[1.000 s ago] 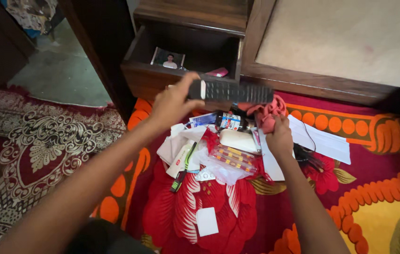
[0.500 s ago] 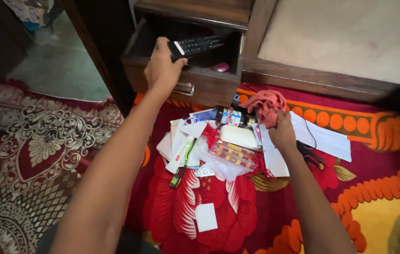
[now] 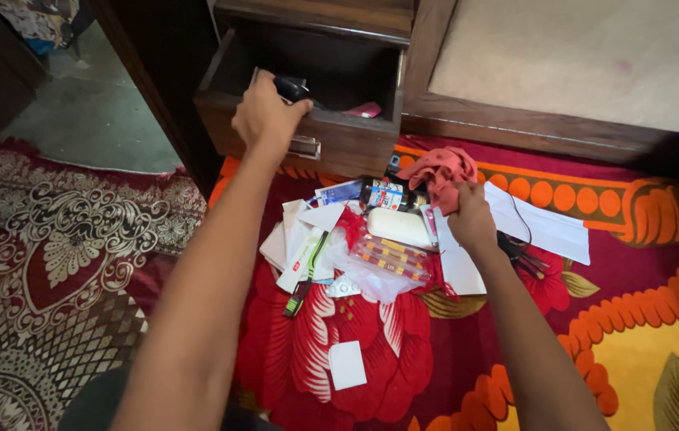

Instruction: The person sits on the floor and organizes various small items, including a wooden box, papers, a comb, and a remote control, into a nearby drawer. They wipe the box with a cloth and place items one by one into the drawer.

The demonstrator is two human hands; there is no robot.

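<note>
Left hand (image 3: pixel 264 118) grip closes on a long black plastic remote control (image 3: pixel 292 87), mostly hidden inside the open dark wooden drawer (image 3: pixel 300 136) at upper centre. Right hand (image 3: pixel 469 219) grips a crumpled pink cloth (image 3: pixel 439 169) mid-frame.

lighting: soft, even daylight, moderately bright, coming from the upper left where the grey floor (image 3: pixel 92 120) is palest — no hard shadows, no glare. dim zones: the open drawer (image 3: pixel 315 64) interior is near black, its contents hard to read; dark wood cabinet (image 3: pixel 156 72) loses detail. colour: saturated reds and oranges on the floral rug (image 3: pixel 635 319). focus: the central pile of small items is fairly sharp; the left forearm (image 3: pixel 196 319) close to the lens is soft. distortion: wide-angle stretch at the edges — mild softness in the corners
</note>
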